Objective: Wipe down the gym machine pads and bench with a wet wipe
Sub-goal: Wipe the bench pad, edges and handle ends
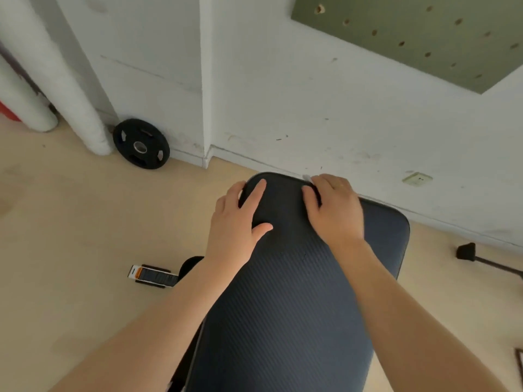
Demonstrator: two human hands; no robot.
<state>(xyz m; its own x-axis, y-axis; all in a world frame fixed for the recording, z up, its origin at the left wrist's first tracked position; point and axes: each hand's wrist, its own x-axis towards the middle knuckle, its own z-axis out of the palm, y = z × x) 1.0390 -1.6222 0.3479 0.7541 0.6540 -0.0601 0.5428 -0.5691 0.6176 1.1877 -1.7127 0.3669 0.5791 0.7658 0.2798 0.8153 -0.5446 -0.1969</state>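
Observation:
A long dark blue ribbed bench pad [285, 306] runs from the bottom of the view up to its rounded far end near the wall. My left hand [240, 219] lies on the pad's far left edge, index finger and thumb on top, the other fingers wrapped over the side. My right hand [334, 210] sits on the far right edge with its fingers curled over a white wet wipe [308, 178], of which only a small corner shows by my fingertips. A second dark pad section [390, 233] lies behind my right wrist.
A black weight plate [141, 143] leans on the white wall at left, next to a white padded post [56, 75]. A small labelled black pack [152, 275] lies on the wooden floor left of the bench. A black bench foot [467, 251] sticks out at right.

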